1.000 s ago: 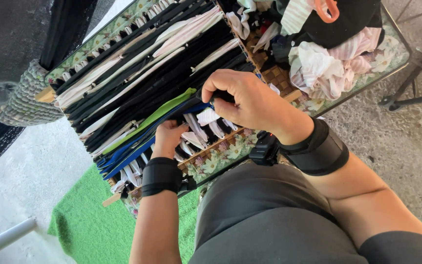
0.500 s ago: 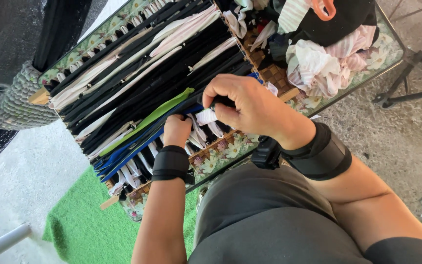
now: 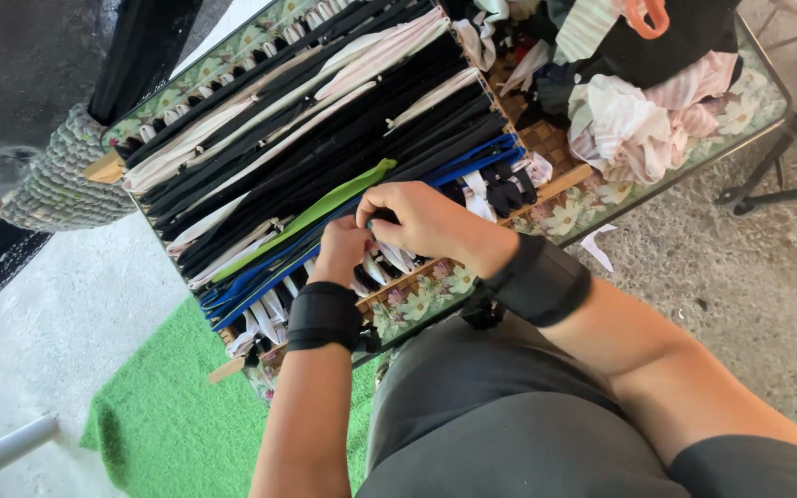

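A wooden frame (image 3: 108, 169) lies on a floral table, strung with several fabric strips side by side, mostly black (image 3: 343, 120) and white, plus one green strip (image 3: 325, 207) and a few blue ones (image 3: 472, 157). My hands meet at its near edge, each with a black wristband. My right hand (image 3: 426, 221) pinches the end of a black strip (image 3: 383, 218) between thumb and fingers. My left hand (image 3: 343, 247) is curled just below it, fingers closed on strip ends among the white loops (image 3: 375, 272) by the near bar. What exactly it holds is partly hidden.
A heap of white, pink and black cloth scraps (image 3: 638, 111) fills the table's right end (image 3: 754, 111). A green mat (image 3: 168, 424) lies on the concrete floor, with a grey knitted piece (image 3: 53, 189) to the left, black stand legs (image 3: 777, 189) to the right and a pale pipe (image 3: 2, 450) in the bottom-left corner.
My left hand has moved up along the frame's near edge to join my right hand. My right hand has lowered slightly onto the black strip end.
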